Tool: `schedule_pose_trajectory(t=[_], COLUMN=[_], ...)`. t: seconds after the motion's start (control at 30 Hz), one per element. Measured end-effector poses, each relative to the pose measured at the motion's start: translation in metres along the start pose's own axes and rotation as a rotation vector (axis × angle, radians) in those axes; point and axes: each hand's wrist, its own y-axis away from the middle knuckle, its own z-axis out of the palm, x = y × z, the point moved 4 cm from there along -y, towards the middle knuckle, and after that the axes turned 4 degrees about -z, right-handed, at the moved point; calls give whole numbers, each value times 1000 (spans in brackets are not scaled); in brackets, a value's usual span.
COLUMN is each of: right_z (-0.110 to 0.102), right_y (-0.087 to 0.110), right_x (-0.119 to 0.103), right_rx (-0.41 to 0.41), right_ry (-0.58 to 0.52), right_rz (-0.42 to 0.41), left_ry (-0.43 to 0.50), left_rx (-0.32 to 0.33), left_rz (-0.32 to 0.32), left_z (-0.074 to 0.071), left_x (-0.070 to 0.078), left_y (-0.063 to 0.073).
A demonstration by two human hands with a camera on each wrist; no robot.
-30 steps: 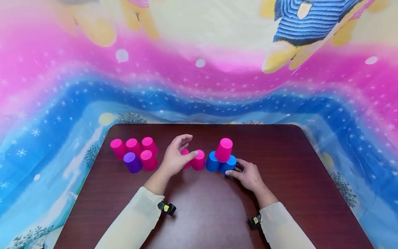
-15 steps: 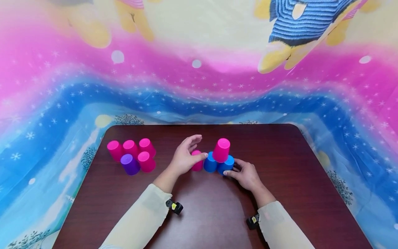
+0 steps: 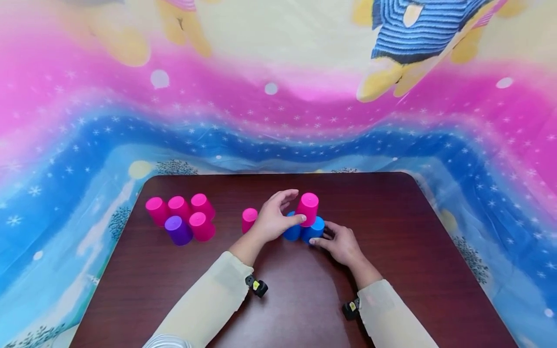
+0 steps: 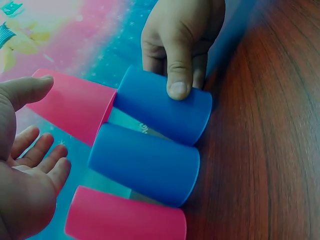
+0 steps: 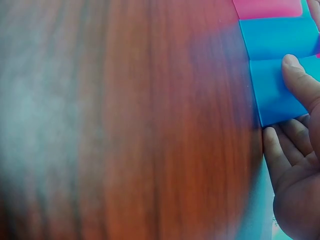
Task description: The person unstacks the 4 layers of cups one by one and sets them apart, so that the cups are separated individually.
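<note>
Two blue cups [image 3: 291, 231] [image 4: 145, 162] stand upside down side by side, with a pink cup [image 3: 309, 209] resting on top, bridging them. My right hand [image 3: 343, 244] pinches the right blue cup [image 5: 280, 92], its thumb on the front and fingers round the outer side. My left hand [image 3: 274, 220] is spread beside the upper pink cup, thumb and fingers apart; the left wrist view shows a gap between its fingers and that cup. Another pink cup [image 4: 125, 215] stands next to the left blue one, mostly behind my left hand in the head view.
A single pink cup [image 3: 249, 220] stands left of my left hand. Farther left is a cluster of several pink cups [image 3: 202, 227] and a purple cup [image 3: 179, 231]. The brown table [image 3: 391, 203] has a patterned cloth backdrop [image 3: 243, 130] behind it.
My left hand has moved right, from beside the two loose pink cups to beside the raised pink cup. My right hand stays at the right blue cup. The view has shifted slightly.
</note>
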Motion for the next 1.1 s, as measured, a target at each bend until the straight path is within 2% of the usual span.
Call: schedule_pose_trajectory(t=[0.4, 0.67, 0.87, 1.1], right_z=[0, 0, 0, -1], right_y=[0, 0, 1, 1], right_x=[-2, -1, 0, -1], right_rx=[-10, -10, -11, -12], right_ry=[-17, -13, 13, 36], right_rz=[0, 3, 5, -1], left_ry=[-62, -30, -33, -57], left_rx=[-4, 10, 43, 146], left_rz=[-58, -41, -32, -68], left_z=[16, 17, 2, -34], left_x=[-7, -6, -4, -1], left_y=[-6, -5, 2, 22])
